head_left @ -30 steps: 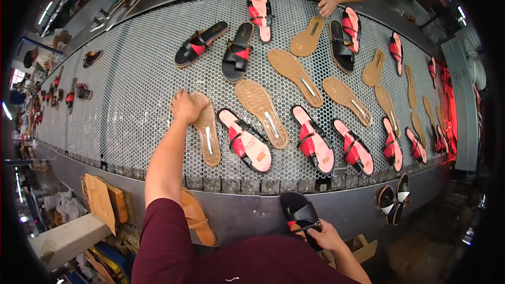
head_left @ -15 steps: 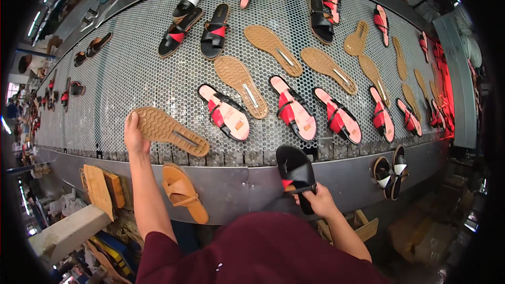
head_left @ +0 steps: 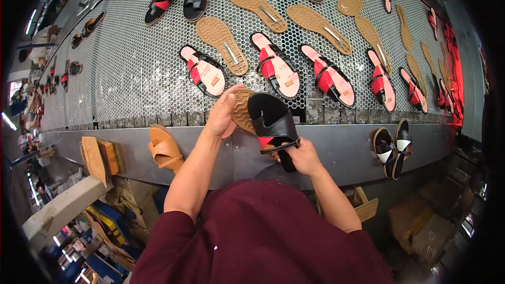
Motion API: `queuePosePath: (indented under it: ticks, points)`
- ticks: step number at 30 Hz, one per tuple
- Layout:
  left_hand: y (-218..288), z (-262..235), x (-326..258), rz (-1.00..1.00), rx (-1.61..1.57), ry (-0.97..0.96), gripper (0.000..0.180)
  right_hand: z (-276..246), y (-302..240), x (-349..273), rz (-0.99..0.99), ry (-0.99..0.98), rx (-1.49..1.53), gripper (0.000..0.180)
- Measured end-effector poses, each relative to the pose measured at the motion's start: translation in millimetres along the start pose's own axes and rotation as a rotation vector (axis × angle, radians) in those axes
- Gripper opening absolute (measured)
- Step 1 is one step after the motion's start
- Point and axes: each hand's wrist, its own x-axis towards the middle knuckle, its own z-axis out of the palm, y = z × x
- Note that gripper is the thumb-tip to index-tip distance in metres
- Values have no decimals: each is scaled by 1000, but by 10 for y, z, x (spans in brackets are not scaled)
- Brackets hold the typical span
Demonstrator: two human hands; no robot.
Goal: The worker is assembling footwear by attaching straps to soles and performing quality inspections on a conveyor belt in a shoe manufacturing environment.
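My left hand (head_left: pixel 220 117) grips the toe end of a tan, wave-patterned shoe sole (head_left: pixel 242 111). In my right hand (head_left: pixel 303 156) is a black sandal (head_left: pixel 267 114) with a red patch, held near its narrow back end by the thin strap. The sandal lies in front of the sole and hides most of it; whether the two touch I cannot tell. Beyond my hands, a red-strapped sandal with a pink insole (head_left: pixel 285 76) rests on the perforated conveyor (head_left: pixel 158 71), close to another tan sole (head_left: pixel 223 42).
A brown sandal (head_left: pixel 162 144) lies on the metal ledge (head_left: pixel 336 144) to the left. At the right stands a pair of black-and-white sandals (head_left: pixel 393 150). Several more soles and sandals cover the conveyor, and a red glow shows at its right end.
My left hand has brought the sole rightward from the conveyor's near left edge to the sandal. The right hand has raised the sandal slightly. My view has shifted nearer and lower.
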Motion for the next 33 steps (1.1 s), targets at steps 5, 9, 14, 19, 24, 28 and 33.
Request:
queuePosePath:
  ticks: [5,9,14,19,24,28,33]
  points:
    - [50,147,8,-15,134,-89,80,4,179,160,53,-47,9,20]
    - [51,189,-4,-88,189,0,77,16,173,228,51,-75,19,22]
    - [25,227,10,-111,202,39,62,-32,163,256,82,-60,-19,24]
    - [17,317,20,-117,182,35,50,-61,99,248,105,-60,-34,24]
    - [-30,365,3,-104,200,104,44,-104,96,241,97,-64,-44,22]
    - [-70,399,-25,-70,256,129,40,-100,36,222,107,-63,-61,20]
    - [98,313,-57,-78,628,128,37,-129,63,253,78,-104,-118,20]
